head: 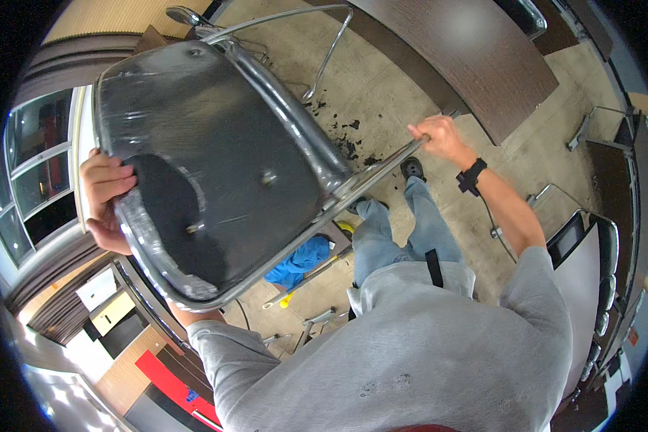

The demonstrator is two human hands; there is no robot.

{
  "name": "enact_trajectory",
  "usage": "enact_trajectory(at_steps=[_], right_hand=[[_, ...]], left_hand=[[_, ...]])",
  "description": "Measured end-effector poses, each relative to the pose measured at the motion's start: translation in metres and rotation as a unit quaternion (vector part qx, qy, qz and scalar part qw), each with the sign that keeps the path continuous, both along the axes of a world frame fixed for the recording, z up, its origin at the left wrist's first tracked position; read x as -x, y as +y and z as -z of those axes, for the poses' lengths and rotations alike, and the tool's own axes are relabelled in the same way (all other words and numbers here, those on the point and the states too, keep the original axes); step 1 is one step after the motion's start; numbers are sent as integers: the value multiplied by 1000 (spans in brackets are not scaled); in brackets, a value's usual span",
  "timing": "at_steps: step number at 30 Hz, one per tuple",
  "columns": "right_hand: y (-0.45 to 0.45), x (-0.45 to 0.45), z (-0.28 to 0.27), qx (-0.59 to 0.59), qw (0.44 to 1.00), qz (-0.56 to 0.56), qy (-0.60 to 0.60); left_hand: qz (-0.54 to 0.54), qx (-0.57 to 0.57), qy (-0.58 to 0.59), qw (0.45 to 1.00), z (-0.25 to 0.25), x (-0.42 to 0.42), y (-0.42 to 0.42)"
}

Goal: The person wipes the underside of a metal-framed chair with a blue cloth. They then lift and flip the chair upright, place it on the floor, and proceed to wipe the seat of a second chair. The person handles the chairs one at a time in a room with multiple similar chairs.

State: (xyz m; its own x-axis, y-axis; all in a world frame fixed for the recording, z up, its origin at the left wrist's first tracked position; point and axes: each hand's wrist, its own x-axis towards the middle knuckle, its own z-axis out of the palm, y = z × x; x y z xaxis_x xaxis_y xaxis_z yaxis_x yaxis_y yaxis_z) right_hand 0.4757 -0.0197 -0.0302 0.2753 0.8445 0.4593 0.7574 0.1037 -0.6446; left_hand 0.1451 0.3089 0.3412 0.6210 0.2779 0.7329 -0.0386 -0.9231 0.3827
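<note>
A chair with a chrome tube frame and a black padded back (210, 156) is held up in front of me, tilted. My left hand (107, 202) grips the outer edge of the back, beside a patch where the shiny covering is torn away. My right hand (443, 140) is closed around a chrome frame tube (378, 164) at the other end. The black seat (286, 119) shows edge-on beyond the back. Several dark flakes (348, 148) lie on the tiled floor beneath the chair.
A dark wood table (459, 59) stands ahead on the right. More black chairs (605, 248) line a white-topped table (578, 302) at the right. Below the held chair are a blue cloth (305, 262) and a long pole (313, 278). Windows (40, 167) are on the left.
</note>
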Motion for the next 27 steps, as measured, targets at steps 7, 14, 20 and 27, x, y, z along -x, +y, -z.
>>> enact_trajectory(at_steps=[7,14,20,27], right_hand=[[9,21,-22,-26,998,30,-46],[15,29,-63,-31,997,-7,-66],[18,63,-118,-76,992,-27,-95],[33,119,-173,-102,983,-37,-146]], left_hand=[[-42,-2,-1,999,-7,65,-15],[-100,77,-84,988,-3,101,-18],[-204,170,163,950,-62,211,-42],[-282,228,279,889,-80,292,-77]])
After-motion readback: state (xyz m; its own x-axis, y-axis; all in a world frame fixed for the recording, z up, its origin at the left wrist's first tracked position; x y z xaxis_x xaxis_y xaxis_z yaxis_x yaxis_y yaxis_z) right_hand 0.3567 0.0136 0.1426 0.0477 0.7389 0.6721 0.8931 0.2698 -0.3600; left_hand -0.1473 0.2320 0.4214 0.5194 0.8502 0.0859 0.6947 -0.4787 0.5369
